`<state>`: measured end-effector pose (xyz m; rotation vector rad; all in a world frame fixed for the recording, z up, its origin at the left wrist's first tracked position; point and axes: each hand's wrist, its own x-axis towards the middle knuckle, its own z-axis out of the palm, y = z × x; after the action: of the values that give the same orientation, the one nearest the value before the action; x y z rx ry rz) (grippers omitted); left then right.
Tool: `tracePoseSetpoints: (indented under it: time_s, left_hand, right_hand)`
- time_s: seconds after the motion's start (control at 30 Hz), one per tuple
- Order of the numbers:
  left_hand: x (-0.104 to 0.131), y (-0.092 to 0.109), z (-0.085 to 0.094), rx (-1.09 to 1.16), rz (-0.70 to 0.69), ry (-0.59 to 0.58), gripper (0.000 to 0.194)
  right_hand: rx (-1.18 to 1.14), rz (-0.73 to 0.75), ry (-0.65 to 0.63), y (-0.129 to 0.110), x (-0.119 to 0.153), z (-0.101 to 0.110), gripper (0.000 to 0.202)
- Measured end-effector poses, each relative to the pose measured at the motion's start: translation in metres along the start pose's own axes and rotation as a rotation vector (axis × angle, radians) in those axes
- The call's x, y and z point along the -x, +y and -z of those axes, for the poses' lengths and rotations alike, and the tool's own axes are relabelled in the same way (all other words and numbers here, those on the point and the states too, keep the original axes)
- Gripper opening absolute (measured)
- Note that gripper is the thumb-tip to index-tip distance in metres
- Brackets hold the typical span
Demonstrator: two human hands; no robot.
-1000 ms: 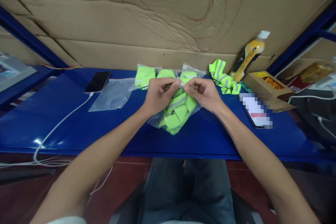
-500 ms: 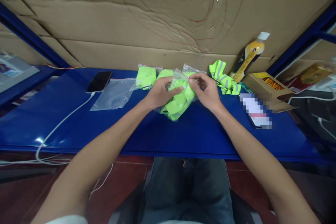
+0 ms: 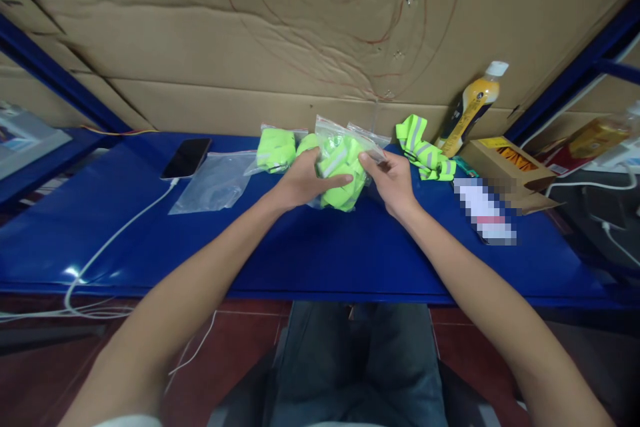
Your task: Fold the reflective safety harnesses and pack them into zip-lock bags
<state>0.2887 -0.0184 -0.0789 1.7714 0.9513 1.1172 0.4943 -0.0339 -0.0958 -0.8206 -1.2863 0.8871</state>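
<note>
Bag of bright green straps (image 3: 340, 170) held up just over blue table (image 3: 300, 247), near its far middle, betw. both hands. Clear plastic, top edge sticking up toward the far wall. Left hand (image 3: 300, 180) wrapped round bag's left side, thumb across the front, fingers squeezing it. Right hand (image 3: 393, 180) pinching bag's right top corner w/ thumb and fingers closed on the plastic. Hands close together, bag filling the gap.

Behind, far side: more packed green bags (image 3: 275, 147) lying touching each other in a row. Loose green strap w/ grey stripes (image 3: 425, 150) to the right, not in a bag. Empty clear bag (image 3: 215, 180) flat on the left, black phone (image 3: 186, 157) just beside it w/ white cable (image 3: 115, 233) running near and off the table edge. Yellow drink bottle (image 3: 473, 107) leaning on cardboard wall (image 3: 250, 47) at far right. Open brown box (image 3: 505, 163) next to it, blurred flat thing (image 3: 485, 210) in front of box. Knees in grey trousers (image 3: 350, 360) under near edge
</note>
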Motion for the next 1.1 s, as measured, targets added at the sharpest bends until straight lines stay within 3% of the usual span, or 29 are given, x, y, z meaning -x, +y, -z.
tracePoseSetpoints:
  time_s: [0.17,0.33,0.4,0.57,0.7,0.77,0.87,0.93,1.03,1.1]
  left_hand:
    - [0.003,0.008,-0.002,0.197,0.057,-0.045,0.054]
    - [0.004,0.008,-0.005,0.146,0.121,-0.054,0.058]
    - [0.004,0.005,-0.006,0.19,0.137,-0.044,0.061]
    - [0.005,0.005,-0.014,0.264,0.157,0.017,0.042]
    - [0.006,0.011,-0.011,0.305,0.093,0.071,0.043]
    - [0.003,0.015,0.004,0.175,-0.012,0.191,0.041]
    - [-0.006,0.025,0.04,-0.216,-0.228,0.522,0.042]
    - [-0.016,0.032,0.063,-0.456,-0.296,0.691,0.051]
    - [-0.035,0.038,0.078,-0.795,-0.181,0.783,0.075]
    - [-0.047,0.034,0.07,-0.969,0.032,0.704,0.089]
  right_hand:
    - [-0.005,-0.047,0.025,0.0,0.0,-0.003,0.057]
    - [-0.052,-0.047,0.027,-0.001,-0.001,-0.002,0.056]
    - [-0.066,-0.027,0.019,0.0,-0.002,0.0,0.054]
    - [-0.086,-0.053,-0.054,-0.002,-0.002,0.001,0.048]
    - [-0.053,-0.029,-0.073,-0.006,-0.002,-0.002,0.05]
    - [-0.037,-0.057,-0.078,-0.006,-0.003,-0.001,0.054]
    - [-0.035,-0.12,-0.072,-0.002,-0.003,0.002,0.061]
    - [-0.027,-0.128,-0.058,0.001,-0.003,0.004,0.062]
    - [0.008,-0.11,-0.061,0.003,-0.002,0.004,0.061]
    - [0.038,-0.102,-0.07,0.002,-0.001,0.003,0.058]
